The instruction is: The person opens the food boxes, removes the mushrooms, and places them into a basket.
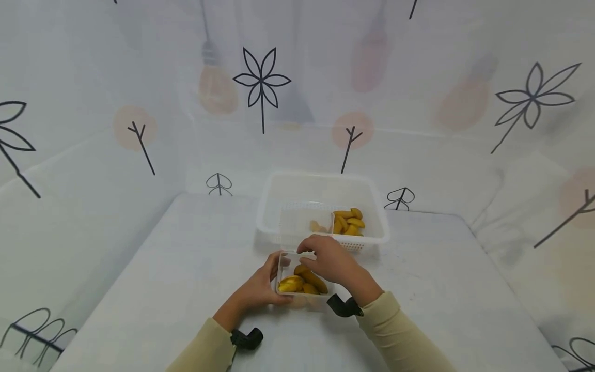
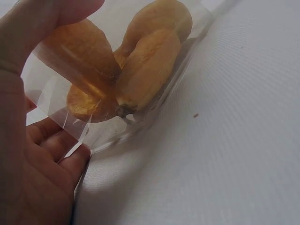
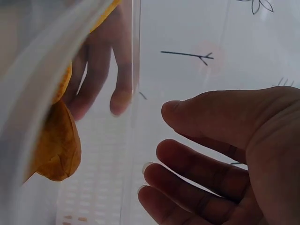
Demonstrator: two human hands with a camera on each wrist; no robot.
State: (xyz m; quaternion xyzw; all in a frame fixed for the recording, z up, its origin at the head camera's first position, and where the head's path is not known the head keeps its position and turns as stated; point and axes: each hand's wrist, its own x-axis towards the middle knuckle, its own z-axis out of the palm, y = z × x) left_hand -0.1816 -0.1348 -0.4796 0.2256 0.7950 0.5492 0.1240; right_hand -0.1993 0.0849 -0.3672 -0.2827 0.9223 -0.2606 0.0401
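Observation:
My left hand [image 1: 257, 288] grips a clear plastic box [image 1: 304, 295] by its left side, thumb at the near side and fingers round the far side. Inside lie several plump, elongated yellow fruits [image 1: 312, 279], like short bananas; the left wrist view shows them [image 2: 147, 70] through the clear wall. My right hand [image 1: 331, 259] hovers over the box's far right part, its fingers loosely bent. In the right wrist view, nothing shows between the right hand's thumb and fingers [image 3: 197, 173].
Just behind the box stands a white plastic basket [image 1: 321, 180] with slotted walls. More yellow fruits [image 1: 349, 223] sit at its right side, by a clear upright edge. Both stand on a white-covered table [image 1: 186, 289], with a patterned white curtain [image 1: 307, 103] around it.

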